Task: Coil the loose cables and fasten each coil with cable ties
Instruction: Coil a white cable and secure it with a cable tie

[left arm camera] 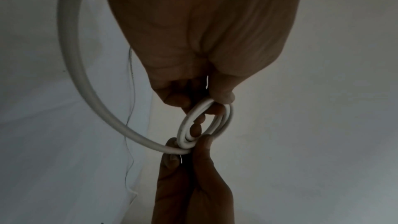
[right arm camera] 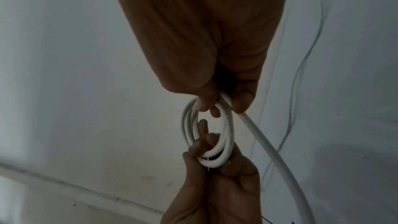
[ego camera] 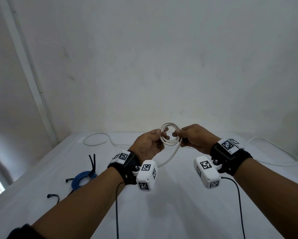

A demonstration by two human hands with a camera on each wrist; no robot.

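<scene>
A small white cable coil [ego camera: 169, 125] of a few turns is held up above the white table [ego camera: 179, 213]. My left hand [ego camera: 162, 135] pinches its left side and my right hand [ego camera: 176, 135] grips its right side. In the left wrist view my left hand [left arm camera: 217, 105] pinches the coil [left arm camera: 183, 125] from above, with the other hand's fingers [left arm camera: 202, 156] below. The right wrist view shows my right hand [right arm camera: 224, 106] gripping the coil [right arm camera: 228, 125]. The loose tail [ego camera: 170, 157] hangs down from the right hand toward the table.
More loose white cable lies on the table at the back left [ego camera: 96, 135] and far right [ego camera: 279, 152]. A blue coil [ego camera: 75, 182] bound with a black tie [ego camera: 92, 161] lies at the left. A loose black tie [ego camera: 54, 197] lies near it. A wall stands behind.
</scene>
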